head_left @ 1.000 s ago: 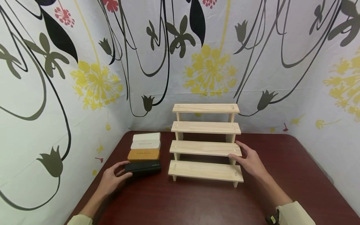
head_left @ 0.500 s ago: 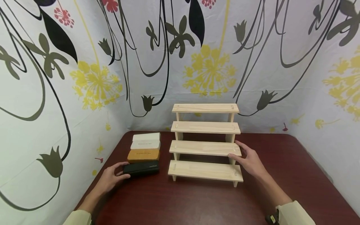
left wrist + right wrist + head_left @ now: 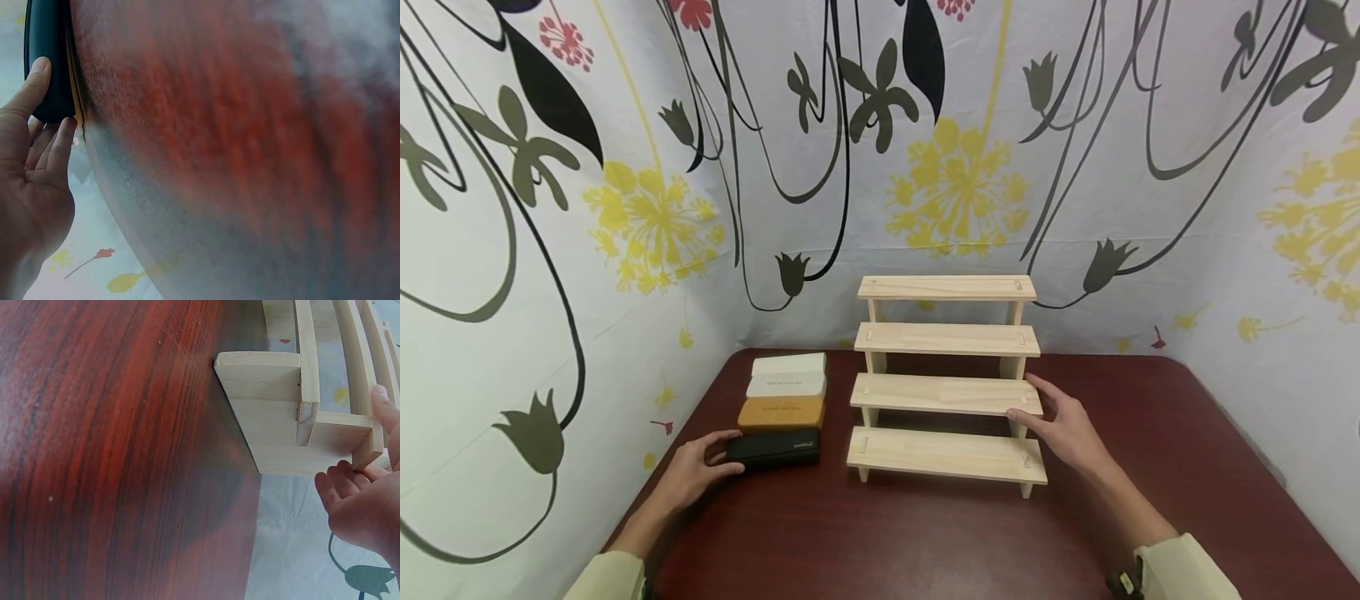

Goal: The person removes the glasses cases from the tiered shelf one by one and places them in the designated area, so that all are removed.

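Note:
A black glasses case (image 3: pixel 773 448) lies on the table at the near end of a row of cases. My left hand (image 3: pixel 694 473) grips its left end, thumb at the near side and fingers at the far side. In the left wrist view the thumb (image 3: pixel 39 78) lies against the dark case (image 3: pixel 50 56). To the right stands a pale wooden four-tier stepped rack (image 3: pixel 947 454), its tiers bare. My right hand (image 3: pixel 1071 427) holds the right end of its second-lowest shelf. The right wrist view shows the thumb (image 3: pixel 384 403) on that shelf and the fingers curled behind.
Beyond the black case lie an orange case (image 3: pixel 781 412) and two white cases (image 3: pixel 786 384), set side by side. The dark red table (image 3: pixel 880 542) ends at the back against a flower-printed cloth (image 3: pixel 955 192), which also covers both sides.
The left hand has drawn the black case slightly left and turned it a little, bringing it in line with the other cases. The right hand and rack stay in place.

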A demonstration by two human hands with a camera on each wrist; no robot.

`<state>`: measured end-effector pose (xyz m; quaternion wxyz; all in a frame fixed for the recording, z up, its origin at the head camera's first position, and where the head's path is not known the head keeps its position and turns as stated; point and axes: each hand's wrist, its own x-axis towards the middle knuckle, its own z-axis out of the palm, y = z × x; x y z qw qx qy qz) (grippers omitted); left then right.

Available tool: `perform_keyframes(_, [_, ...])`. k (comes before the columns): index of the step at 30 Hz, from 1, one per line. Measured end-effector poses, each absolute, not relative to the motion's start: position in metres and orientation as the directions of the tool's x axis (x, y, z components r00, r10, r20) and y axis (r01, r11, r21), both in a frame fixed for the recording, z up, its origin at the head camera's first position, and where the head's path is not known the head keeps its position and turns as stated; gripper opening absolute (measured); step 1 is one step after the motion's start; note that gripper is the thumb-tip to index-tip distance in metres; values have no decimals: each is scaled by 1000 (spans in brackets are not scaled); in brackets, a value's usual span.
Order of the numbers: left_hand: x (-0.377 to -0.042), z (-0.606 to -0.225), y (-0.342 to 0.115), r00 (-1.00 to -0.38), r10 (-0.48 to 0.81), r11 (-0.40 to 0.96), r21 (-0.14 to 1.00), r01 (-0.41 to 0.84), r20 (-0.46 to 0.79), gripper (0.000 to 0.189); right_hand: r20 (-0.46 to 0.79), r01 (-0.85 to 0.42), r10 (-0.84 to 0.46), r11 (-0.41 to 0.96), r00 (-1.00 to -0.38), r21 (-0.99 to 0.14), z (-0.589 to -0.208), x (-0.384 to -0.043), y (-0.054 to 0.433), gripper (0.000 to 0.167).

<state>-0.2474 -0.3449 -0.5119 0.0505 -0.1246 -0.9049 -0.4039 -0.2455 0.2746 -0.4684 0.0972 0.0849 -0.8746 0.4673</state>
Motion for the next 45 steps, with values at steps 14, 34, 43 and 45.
perform_keyframes(14, [-254,-516,-347,-962,203,668,693,271,181,64,252,-242,-58,547,-966,-802,-469,-245,273,86])
perform_keyframes(34, [-258,-516,-346,-972,179,715,658,234,152,68,253,-240,-53,545,-966,-803,-468,-245,272,87])
perform_keyframes(43, [-262,-517,-344,-973,172,722,652,232,156,68,249,-234,-48,548,-967,-803,-468,-245,273,88])
perform_keyframes(45, [-262,-517,-344,-973,167,723,651,229,156,68,248,-233,-48,550,-968,-802,-468,-245,273,88])
